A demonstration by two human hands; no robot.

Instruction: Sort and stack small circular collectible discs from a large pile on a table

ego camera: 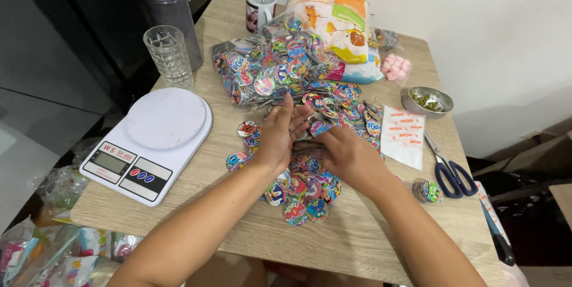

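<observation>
Resting on a heap of small round printed discs, both hands meet near the middle of the tabletop. The left hand lies flat on the discs with its fingers spread, its grip open and closed on nothing. The right hand is curled over the discs just right of the left one; its fingertips are hidden under the hand, so whether its grip holds a disc cannot be told.

Beyond the discs, a clear plastic bag stuffed with more of the same colourful discs spills toward them. Behind that bag leans a larger packet with orange, green and white panels and a cartoon figure. Right of the discs lies a white rectangular sheet with rows of small orange marks, and past it blue-handled scissors. A small stack of discs sits near the scissor handles. Farther back from the sheet are a metal bowl with greenish bits and a bag of pink sweets.

Left of the discs stands a white kitchen scale with a red-and-white label, then a ribbed glass, a lilac-capped bottle cut off by the frame's top edge, and a mug holding a utensil.
</observation>
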